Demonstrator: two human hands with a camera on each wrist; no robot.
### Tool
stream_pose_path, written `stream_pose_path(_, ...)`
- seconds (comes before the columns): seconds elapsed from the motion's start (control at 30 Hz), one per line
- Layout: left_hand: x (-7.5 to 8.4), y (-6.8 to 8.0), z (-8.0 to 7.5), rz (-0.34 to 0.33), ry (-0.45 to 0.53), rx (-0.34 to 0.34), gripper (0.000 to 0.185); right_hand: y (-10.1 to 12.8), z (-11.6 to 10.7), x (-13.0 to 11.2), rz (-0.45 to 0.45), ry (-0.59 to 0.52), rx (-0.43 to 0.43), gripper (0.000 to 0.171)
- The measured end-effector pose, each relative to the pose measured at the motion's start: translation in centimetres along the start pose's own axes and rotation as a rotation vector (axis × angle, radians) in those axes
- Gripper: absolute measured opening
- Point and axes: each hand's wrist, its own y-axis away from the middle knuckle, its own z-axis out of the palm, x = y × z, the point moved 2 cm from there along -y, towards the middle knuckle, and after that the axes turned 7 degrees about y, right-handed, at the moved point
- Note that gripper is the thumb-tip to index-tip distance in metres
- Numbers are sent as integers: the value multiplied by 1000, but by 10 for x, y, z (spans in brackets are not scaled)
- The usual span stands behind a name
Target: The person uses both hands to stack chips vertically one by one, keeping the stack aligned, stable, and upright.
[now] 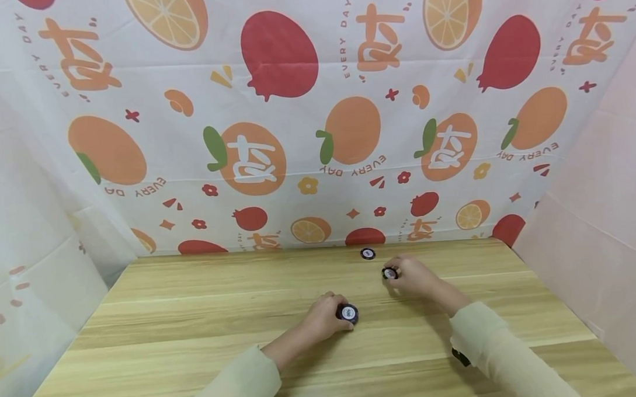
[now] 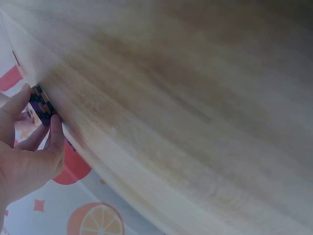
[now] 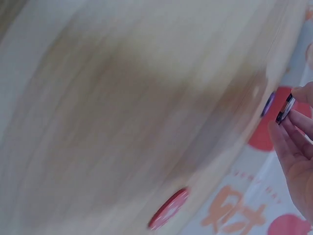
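My left hand [image 1: 319, 320] pinches a short stack of dark poker chips [image 1: 348, 313] at the middle of the table, thumb on one side and fingers on the other. In the left wrist view the stack [image 2: 43, 105] shows orange and purple marks on its edges. Farther back and to the right, my right hand [image 1: 414, 278] holds a black poker chip [image 1: 389, 273] by its rim, apart from the table in the right wrist view. A dark chip with a white centre [image 1: 368, 253] lies flat near the back edge, just beyond the right hand.
A red chip [image 3: 168, 209] lies on the table in the right wrist view; I cannot make it out in the head view. The wooden table [image 1: 196, 319] ends at a fruit-printed curtain [image 1: 295, 135] behind, with pale sheets on both sides.
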Motion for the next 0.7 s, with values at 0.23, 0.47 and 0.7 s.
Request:
stream_pose_path(0.23,0,0,0,7,-13,-1,43,1,0,-36,-185,-27,37,32)
stream_pose_path(0.47,-1,0,-1,-6,6,-4,37,1,7,-69,-335,10,38,28)
stream_pose_path(0.7,-1,0,-1,7,-5,8,36,3,11,-92,-392,-12,-68,29)
